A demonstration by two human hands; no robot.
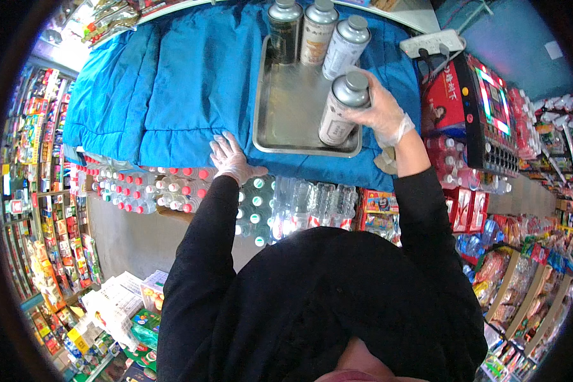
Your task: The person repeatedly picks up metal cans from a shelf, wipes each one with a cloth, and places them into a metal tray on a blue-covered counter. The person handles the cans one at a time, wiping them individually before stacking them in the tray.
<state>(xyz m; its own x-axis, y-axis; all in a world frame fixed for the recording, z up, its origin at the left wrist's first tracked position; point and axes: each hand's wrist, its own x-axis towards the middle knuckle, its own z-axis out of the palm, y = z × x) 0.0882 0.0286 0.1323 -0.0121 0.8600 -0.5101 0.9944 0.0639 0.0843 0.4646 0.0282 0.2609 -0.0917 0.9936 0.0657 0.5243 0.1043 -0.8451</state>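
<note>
My right hand (379,112), in a clear plastic glove, grips a pale gas canister (335,122) with a grey cap. That canister stands over the near right corner of a shallow metal tray (286,119); whether its base touches the tray I cannot tell. At the tray's far side are a dark canister (285,36), a cream canister (317,38) and a white canister (346,47), all upright. Gloved too, my left hand (230,156) rests with fingers spread on the near edge of a blue quilted cover (191,86), left of the tray.
A white power strip (432,44) with plugs lies at the far right, above a black device (494,114) with a lit screen. Packs of bottles (179,188) stand below the cover's near edge. Stocked shelves (43,167) line the left side; bagged goods (520,281) fill the right.
</note>
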